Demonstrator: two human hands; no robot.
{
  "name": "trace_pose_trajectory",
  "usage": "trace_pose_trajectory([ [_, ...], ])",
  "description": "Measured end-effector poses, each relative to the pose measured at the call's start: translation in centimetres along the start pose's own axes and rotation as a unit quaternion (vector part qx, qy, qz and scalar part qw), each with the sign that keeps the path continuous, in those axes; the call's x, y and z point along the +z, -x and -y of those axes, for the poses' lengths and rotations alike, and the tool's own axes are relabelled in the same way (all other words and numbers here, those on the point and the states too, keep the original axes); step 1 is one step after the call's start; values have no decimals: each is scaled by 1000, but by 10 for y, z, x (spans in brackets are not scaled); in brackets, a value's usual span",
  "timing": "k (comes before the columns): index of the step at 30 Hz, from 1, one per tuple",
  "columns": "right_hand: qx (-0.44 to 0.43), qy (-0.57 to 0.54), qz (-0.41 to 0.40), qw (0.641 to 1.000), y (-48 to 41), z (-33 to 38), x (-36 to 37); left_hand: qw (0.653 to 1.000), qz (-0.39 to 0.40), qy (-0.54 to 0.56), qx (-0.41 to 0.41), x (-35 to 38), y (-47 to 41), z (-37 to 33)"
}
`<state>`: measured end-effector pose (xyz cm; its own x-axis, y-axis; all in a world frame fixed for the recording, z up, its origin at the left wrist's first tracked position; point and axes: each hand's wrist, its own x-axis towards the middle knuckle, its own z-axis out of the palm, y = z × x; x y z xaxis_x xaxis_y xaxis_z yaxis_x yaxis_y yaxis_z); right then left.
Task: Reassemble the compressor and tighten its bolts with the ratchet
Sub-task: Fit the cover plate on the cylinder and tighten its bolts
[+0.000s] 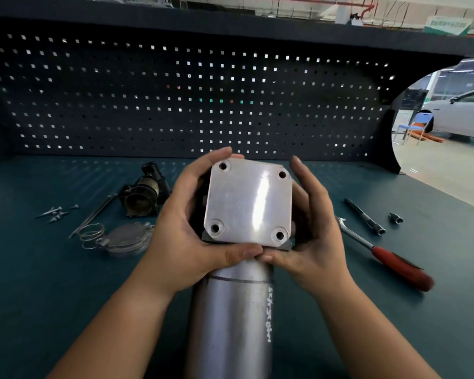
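- Our left hand (186,228) grasps the square cover plate (248,203) by its left edge, fingers curled over the far corner and thumb along the near edge.
- Our right hand (312,231) cups the plate's right side, its thumb touching the left thumb.
- The plate sits on top of the upright compressor cylinder (230,318), four corner holes showing.
- The ratchet (389,255) lies on the surface (39,269) to the right, near an extension bar (364,216) and a socket (395,218).
- To the left lie loose bolts (56,213), a spring (89,236), a round cap (126,240) and a dark housing (143,192).
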<state>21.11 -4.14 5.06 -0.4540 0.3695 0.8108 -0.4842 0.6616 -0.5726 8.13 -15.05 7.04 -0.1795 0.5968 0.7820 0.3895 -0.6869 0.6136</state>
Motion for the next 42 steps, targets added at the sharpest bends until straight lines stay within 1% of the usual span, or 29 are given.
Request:
trace_pose_trajectory([
  [7,-4,-16,-8,1000,0,-3,-2,1000,2,0,-13,2,0,0],
  [16,2,11,9,1000,2,-4,-3,1000,5,-11,-20,0,0,1],
  [21,3,4,17,1000,1,-1,-2,1000,6,-9,-24,0,0,1],
  [31,-22,-9,16,1000,1,0,-2,1000,12,-14,-25,1,0,0],
  [42,-25,-33,-4,999,2,-1,0,999,14,-25,-28,-1,1,1],
])
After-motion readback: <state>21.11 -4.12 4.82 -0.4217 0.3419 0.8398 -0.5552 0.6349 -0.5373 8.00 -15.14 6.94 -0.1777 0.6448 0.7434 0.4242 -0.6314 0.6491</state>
